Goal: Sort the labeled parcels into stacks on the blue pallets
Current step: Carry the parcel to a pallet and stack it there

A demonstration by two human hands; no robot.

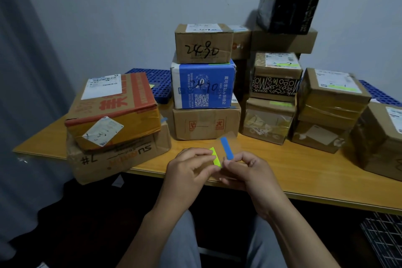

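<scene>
left hand (pixel 191 167): pinching yellow-green sticker (pixel 215 156), in front of blue parcel (pixel 203 84)
right hand (pixel 245 169): pinching blue sticker (pixel 227 148), same spot
2490 parcel (pixel 203 44): stacked on blue parcel
blue pallet (pixel 150 80): behind-left of blue parcel

Single head-worn wide-angle cam here, and it's looking forward and down across the near edge of the wooden table (pixel 304 159). It's hovering close over the left hand (pixel 189 169) and right hand (pixel 248 172), and it's facing the stacked parcels (pixel 202 43) and the grey wall (pixel 108 17) behind.
</scene>
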